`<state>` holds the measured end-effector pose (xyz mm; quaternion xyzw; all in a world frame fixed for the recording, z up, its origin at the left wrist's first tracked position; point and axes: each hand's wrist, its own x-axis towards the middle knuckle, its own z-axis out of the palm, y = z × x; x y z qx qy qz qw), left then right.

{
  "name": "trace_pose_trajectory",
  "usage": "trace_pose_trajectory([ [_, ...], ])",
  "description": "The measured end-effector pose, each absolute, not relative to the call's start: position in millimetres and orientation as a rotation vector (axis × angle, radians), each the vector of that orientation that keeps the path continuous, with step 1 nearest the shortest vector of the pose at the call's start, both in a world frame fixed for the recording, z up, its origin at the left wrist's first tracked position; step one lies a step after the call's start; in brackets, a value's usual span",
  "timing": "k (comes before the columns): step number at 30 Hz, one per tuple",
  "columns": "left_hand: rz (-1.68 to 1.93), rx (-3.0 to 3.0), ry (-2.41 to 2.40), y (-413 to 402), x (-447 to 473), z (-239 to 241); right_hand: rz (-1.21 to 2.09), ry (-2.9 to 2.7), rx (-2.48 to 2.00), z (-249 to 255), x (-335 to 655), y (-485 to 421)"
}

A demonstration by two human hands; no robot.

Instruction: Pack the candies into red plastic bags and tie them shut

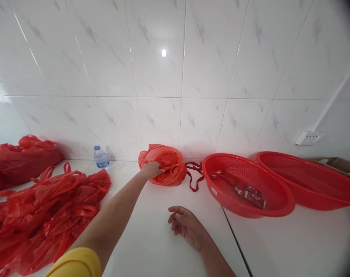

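My left hand [152, 169] reaches far across the white table and grips the near side of a bulging red plastic bag [169, 163] that sits against the tiled wall. Dark red handles [194, 176] trail from the bag's right side onto the table. My right hand [184, 225] rests on the table nearer to me, palm up, fingers loosely curled, with nothing in it.
A heap of red plastic bags [45, 215] covers the left of the table, with another filled red bag [25, 154] behind it. A small water bottle [100, 157] stands by the wall. Two red mesh baskets [247, 184] [307, 179] lie at right; the nearer holds small packets [254, 194]. A wall socket [309, 137] is at right.
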<state>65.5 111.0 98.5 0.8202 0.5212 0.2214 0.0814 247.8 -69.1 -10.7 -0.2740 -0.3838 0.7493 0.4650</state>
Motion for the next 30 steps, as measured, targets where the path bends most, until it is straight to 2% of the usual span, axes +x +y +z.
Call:
trace_pose_trajectory([
  [8, 1.149, 2.327, 1.552, 83.5, 61.1, 131.3, 1.854, -0.945, -0.661, -10.4, 249.5, -69.3],
  [13, 1.513, 2.017, 1.232, 36.0, 50.0, 155.5, 1.847, -0.984, -0.655, -10.6, 248.9, -69.8],
  [18, 1.403, 1.924, 1.007, -14.0, 39.4, 146.6, 1.838, -1.183, -0.655, -8.4, 248.7, -72.6],
  [26, 0.879, 1.706, 0.678, -84.9, 71.6, 66.5, 1.738, -1.262, -0.573, -10.4, 242.8, -76.7],
  [30, 0.891, 1.564, 0.594, -106.2, 89.8, 46.1, 1.729, -1.134, -0.475, -9.9, 241.4, -81.4],
])
